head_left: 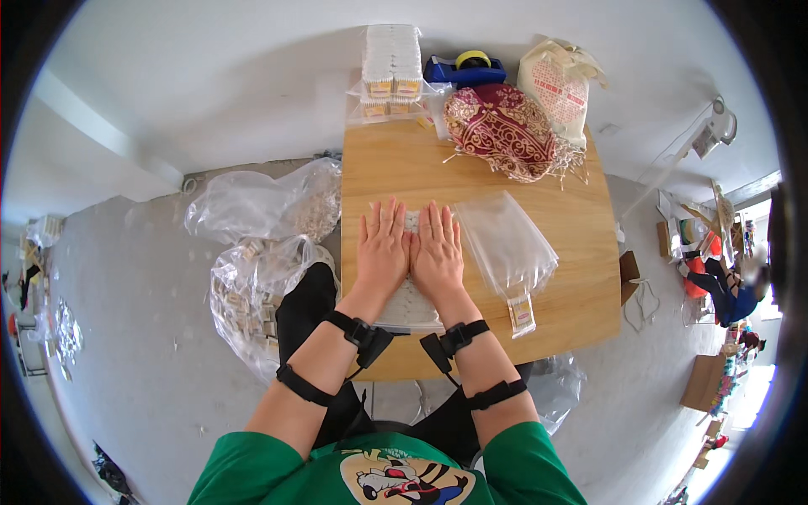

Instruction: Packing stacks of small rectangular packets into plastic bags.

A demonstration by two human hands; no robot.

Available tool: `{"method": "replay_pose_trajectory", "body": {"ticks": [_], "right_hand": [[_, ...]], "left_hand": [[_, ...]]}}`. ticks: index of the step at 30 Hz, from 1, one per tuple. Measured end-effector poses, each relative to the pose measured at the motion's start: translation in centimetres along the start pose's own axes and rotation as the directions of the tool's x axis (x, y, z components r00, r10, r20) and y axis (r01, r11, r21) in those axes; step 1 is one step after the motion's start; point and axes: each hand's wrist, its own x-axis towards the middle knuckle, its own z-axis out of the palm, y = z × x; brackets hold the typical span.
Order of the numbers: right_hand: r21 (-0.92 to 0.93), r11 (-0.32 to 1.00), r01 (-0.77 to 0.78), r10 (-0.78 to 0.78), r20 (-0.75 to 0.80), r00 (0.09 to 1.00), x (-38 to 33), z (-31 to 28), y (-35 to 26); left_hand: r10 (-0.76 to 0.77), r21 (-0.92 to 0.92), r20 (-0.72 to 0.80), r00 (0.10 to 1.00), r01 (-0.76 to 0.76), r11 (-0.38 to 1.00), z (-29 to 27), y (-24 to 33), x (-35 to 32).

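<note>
My left hand (384, 251) and my right hand (436, 251) lie flat side by side, fingers stretched away from me and thumbs meeting. Both press on a clear plastic bag (410, 307) with white contents, mostly covered by my palms; what fills it cannot be made out. Just right of my right hand, a stack of flat clear plastic bags (507, 234) rests on the wooden table (396, 164). A small packet (521, 315) with a yellowish label lies at the stack's near end.
At the table's far side stand bagged cotton swab packs (392, 63), a blue tape dispenser (465, 69), a red-and-gold patterned cloth (505, 130) and a cream drawstring bag (557, 88). Large clear sacks (252, 290) sit on the floor at left. Another person (730, 290) is far right.
</note>
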Motion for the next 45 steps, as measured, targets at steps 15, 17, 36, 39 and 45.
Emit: {"method": "replay_pose_trajectory", "body": {"ticks": [15, 17, 36, 39, 45], "right_hand": [[-0.09, 0.994, 0.059, -0.062, -0.038, 0.997, -3.6, -0.9, -0.8], [-0.112, 0.991, 0.07, -0.075, -0.046, 0.996, -3.4, -0.9, -1.1], [-0.046, 0.991, 0.124, -0.124, 0.0, 0.992, -9.4, -1.2, -1.4], [0.234, 0.97, 0.067, -0.045, -0.101, 0.994, -8.5, 0.2, 0.5], [0.766, 0.162, -0.623, 0.407, 0.523, 0.749, -5.0, -1.0, 3.8]], "left_hand": [[0.053, 0.069, 0.007, 0.999, -0.053, 0.996, -0.3, -0.1, -3.4], [0.094, 0.098, -0.019, 0.995, -0.092, 0.991, -1.1, 0.3, -4.4], [0.047, -0.01, 0.134, 0.99, -0.046, 0.999, -2.4, 0.5, -9.1], [-0.039, -0.441, -0.029, 0.999, 0.022, 0.897, 0.2, -2.4, -8.5], [-0.291, -0.83, 0.504, 0.813, 0.549, 0.095, -1.5, -3.4, -5.3]]}}
